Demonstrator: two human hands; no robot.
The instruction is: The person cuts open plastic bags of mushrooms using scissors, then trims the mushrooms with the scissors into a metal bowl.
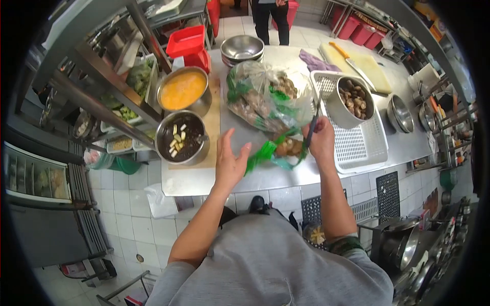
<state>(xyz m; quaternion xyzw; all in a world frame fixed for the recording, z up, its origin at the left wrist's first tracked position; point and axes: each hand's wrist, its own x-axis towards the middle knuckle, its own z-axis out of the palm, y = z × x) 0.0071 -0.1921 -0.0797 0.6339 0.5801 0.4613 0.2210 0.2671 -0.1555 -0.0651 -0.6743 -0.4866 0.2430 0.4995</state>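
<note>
My left hand (231, 162) is raised over the steel table, fingers apart and empty, at the left of a green and clear plastic bag (266, 153) with brownish food inside. On the bag's right side, my right hand (320, 136) is closed around a dark-handled knife (312, 127), its blade pointing away from me. Behind them lies a larger clear and green bag (250, 99) of brownish food. To the right, a steel pot of mushrooms (354, 99) sits in a white perforated basket (357, 153).
Pots of orange liquid (182, 90) and dark sauce (178, 145) stand left. Steel bowls (242, 47) and a red scale (189, 46) are behind. A cutting board (375, 74) with a knife lies back right. Another person (271, 20) stands beyond the table.
</note>
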